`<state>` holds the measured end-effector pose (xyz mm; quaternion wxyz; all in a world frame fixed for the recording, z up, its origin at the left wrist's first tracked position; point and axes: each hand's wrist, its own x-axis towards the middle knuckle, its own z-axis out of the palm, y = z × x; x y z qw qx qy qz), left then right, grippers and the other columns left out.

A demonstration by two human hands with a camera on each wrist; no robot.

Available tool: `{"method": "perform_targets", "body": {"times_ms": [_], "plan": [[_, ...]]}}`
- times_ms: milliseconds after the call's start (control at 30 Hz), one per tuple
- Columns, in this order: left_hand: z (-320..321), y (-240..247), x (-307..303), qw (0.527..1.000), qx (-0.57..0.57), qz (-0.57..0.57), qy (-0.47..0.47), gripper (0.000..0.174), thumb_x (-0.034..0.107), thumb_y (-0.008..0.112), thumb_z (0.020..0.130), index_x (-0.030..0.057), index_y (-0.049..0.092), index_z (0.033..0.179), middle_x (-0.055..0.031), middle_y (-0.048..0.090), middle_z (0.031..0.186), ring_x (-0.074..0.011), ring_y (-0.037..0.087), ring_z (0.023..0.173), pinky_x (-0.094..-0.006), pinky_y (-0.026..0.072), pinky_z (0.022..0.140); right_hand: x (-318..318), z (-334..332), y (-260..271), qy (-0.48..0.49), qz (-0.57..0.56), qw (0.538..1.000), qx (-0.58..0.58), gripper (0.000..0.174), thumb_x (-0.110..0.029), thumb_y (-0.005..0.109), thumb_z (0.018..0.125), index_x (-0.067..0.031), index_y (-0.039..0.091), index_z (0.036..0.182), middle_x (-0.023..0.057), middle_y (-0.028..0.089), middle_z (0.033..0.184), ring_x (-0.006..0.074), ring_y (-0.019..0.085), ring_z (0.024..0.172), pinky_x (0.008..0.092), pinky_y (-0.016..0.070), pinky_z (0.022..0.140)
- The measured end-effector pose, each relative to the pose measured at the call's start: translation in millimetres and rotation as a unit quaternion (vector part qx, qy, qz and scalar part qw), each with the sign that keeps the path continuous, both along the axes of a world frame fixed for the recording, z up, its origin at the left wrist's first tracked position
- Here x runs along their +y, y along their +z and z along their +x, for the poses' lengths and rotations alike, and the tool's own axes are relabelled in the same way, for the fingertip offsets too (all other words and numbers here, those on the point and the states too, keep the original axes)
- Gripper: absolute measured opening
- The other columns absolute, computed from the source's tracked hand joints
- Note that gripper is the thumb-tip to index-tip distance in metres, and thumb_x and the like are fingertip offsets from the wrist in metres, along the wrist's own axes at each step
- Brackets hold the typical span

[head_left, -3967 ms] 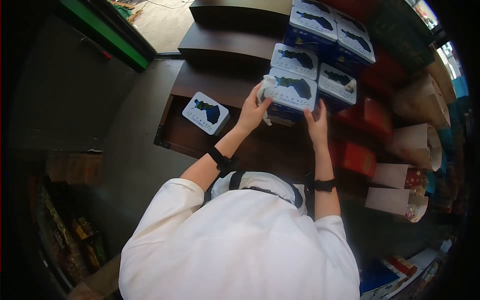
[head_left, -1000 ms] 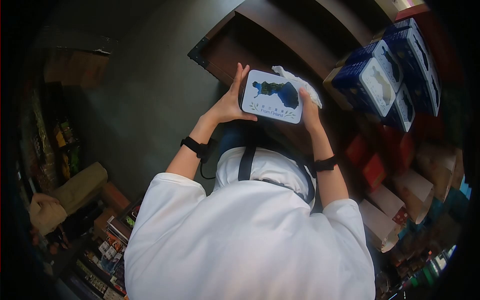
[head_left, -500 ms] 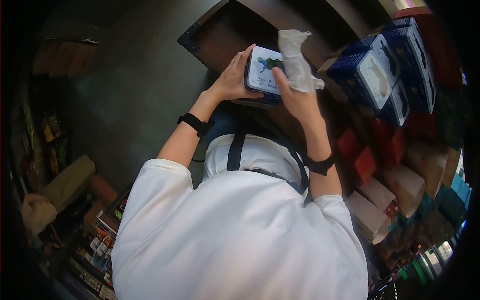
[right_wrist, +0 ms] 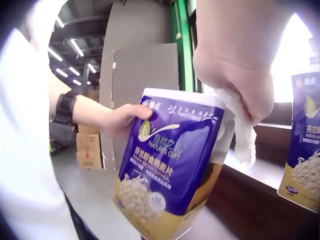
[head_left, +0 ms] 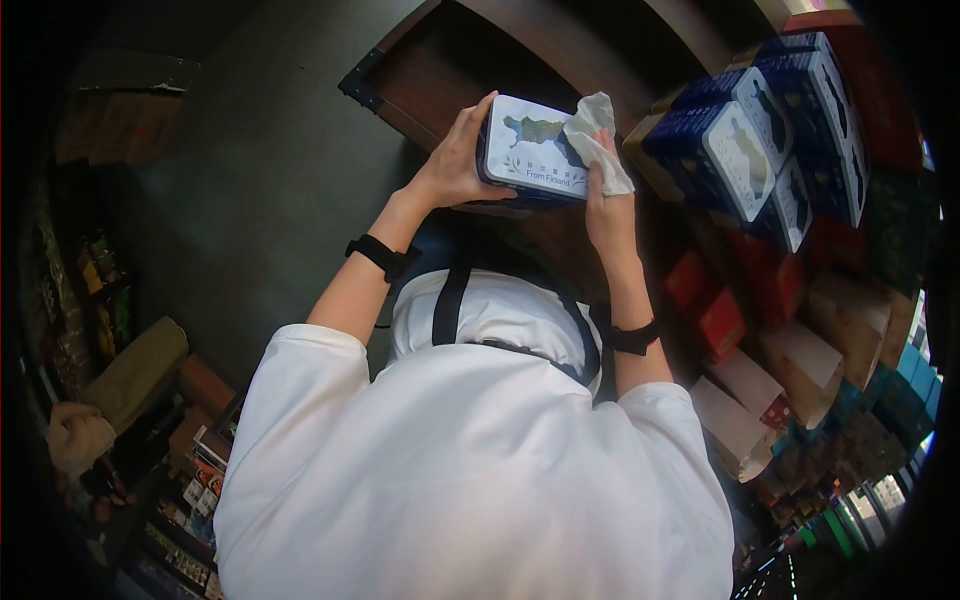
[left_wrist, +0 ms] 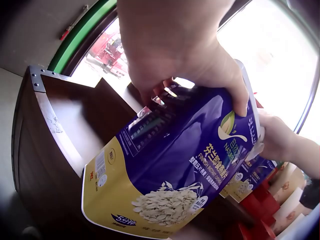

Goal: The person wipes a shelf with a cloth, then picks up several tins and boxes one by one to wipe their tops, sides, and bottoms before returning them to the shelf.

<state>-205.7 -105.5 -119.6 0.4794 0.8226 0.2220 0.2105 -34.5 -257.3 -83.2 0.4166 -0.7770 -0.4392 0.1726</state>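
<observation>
In the head view my left hand (head_left: 455, 165) grips the left end of an oatmeal tin (head_left: 528, 172), its thumb along the near side. The white lid bears a dark map shape and "From Finland". My right hand (head_left: 612, 215) holds a crumpled white cloth (head_left: 588, 128) against the lid's right end, covering part of the map. The tin's blue and gold side (left_wrist: 175, 150), printed with oat flakes, faces the left wrist camera, tilted. From the right wrist, the cloth (right_wrist: 244, 140) hangs beside the tin's edge under my fingers.
More blue tins with white lids (head_left: 738, 165) are stacked at the right on a dark wooden stepped shelf (head_left: 560, 35). Red boxes (head_left: 722, 322) and paper bags (head_left: 735, 425) stand along the right side. Grey floor (head_left: 250, 180) lies to the left.
Four seconds ago both hands were at the stacked tins, cloth in the left. Since then a tin has come between the hands, and the right hand's cloth has moved down onto its lid's right end.
</observation>
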Motion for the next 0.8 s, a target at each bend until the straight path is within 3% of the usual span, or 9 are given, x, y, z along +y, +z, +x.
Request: {"method": "perform_targets", "body": {"times_ms": [33,100,167,233,300,467,567,700,800], "plan": [[-0.4,-1.1,0.6,1.000,-0.003,0.019,-0.002,0.119,0.025,0.087,0.051,0.0154,0.014,0.145,-0.0158,0.038,0.133,-0.0362,0.040,0.125,-0.0433,0.0359,0.104,2.0,4.0,-0.2,-0.021,0.009,0.998,0.061,0.038,-0.016,0.042,0.096,-0.0062,0.046,0.133,0.0172,0.043,0.138,0.0314,0.041,0.128,0.0340,0.0348,0.104],[-0.7,-0.7,-0.2,0.999,-0.004,0.038,-0.005,0.121,0.028,0.087,0.051,0.0163,0.013,0.145,-0.0168,0.039,0.130,-0.0378,0.042,0.122,-0.0437,0.0384,0.102,11.3,3.6,11.5,-0.027,0.042,0.999,0.022,0.038,-0.016,0.043,0.096,-0.0047,0.047,0.131,0.0201,0.044,0.135,0.0315,0.044,0.125,0.0330,0.0358,0.103],[-2.7,2.1,-1.3,1.000,-0.001,0.009,-0.008,0.116,0.027,0.087,0.052,0.0136,0.016,0.144,-0.0165,0.038,0.133,-0.0373,0.040,0.124,-0.0432,0.0368,0.103,29.1,-21.7,35.6,0.062,0.022,0.994,0.084,0.039,-0.016,0.047,0.092,-0.0073,0.049,0.130,0.0205,0.046,0.134,0.0355,0.043,0.125,0.0398,0.0335,0.104],[-6.7,-16.9,-0.9,0.998,-0.043,0.040,-0.011,0.110,0.026,0.086,0.054,0.0099,0.021,0.141,-0.0167,0.036,0.135,-0.0369,0.038,0.126,-0.0423,0.0355,0.104,45.9,-56.3,32.3,0.167,0.007,0.977,-0.132,0.042,-0.020,0.052,0.089,-0.0121,0.050,0.130,0.0199,0.046,0.133,0.0405,0.041,0.125,0.0478,0.0294,0.105],[-9.8,-34.5,2.2,0.999,-0.014,0.006,-0.037,0.105,0.025,0.085,0.056,0.0073,0.025,0.139,-0.0170,0.034,0.137,-0.0365,0.035,0.128,-0.0413,0.0345,0.105,54.8,-70.5,24.2,0.169,-0.016,0.943,-0.286,0.045,-0.023,0.054,0.086,-0.0174,0.050,0.131,0.0205,0.046,0.134,0.0451,0.036,0.126,0.0528,0.0256,0.106],[-4.7,-2.2,-3.9,1.000,-0.007,0.024,-0.010,0.114,0.024,0.087,0.052,0.0110,0.019,0.142,-0.0173,0.035,0.136,-0.0374,0.041,0.123,-0.0423,0.0387,0.102,49.6,-35.7,5.6,0.099,0.002,0.968,-0.230,0.043,-0.025,0.050,0.089,-0.0121,0.050,0.130,0.0097,0.050,0.134,0.0279,0.045,0.125,0.0427,0.0322,0.105],[-2.3,0.5,-4.8,1.000,0.009,-0.012,-0.013,0.120,0.025,0.087,0.051,0.0118,0.013,0.145,-0.0171,0.032,0.141,-0.0355,0.035,0.130,-0.0430,0.0311,0.107,38.2,-13.5,-0.3,0.057,-0.031,0.967,-0.246,0.043,-0.023,0.049,0.089,-0.0091,0.050,0.130,0.0112,0.049,0.134,0.0292,0.044,0.125,0.0417,0.0327,0.105],[2.3,2.1,-4.0,0.999,0.036,-0.015,-0.007,0.121,0.025,0.086,0.051,0.0159,0.012,0.146,-0.0160,0.033,0.140,-0.0357,0.035,0.130,-0.0436,0.0314,0.108,21.8,15.0,-19.0,-0.025,-0.017,1.000,0.003,0.041,-0.021,0.043,0.092,-0.0041,0.050,0.128,0.0142,0.051,0.130,0.0301,0.051,0.117,0.0335,0.0389,0.099],[4.3,1.3,-4.7,0.999,0.049,-0.018,-0.005,0.120,0.025,0.085,0.052,0.0174,0.011,0.146,-0.0159,0.033,0.140,-0.0358,0.036,0.129,-0.0440,0.0321,0.107,7.9,32.5,-21.5,-0.084,-0.011,0.970,0.228,0.037,-0.022,0.044,0.091,-0.0008,0.058,0.118,0.0139,0.064,0.108,0.0191,0.060,0.098,0.0298,0.0438,0.085]]}}
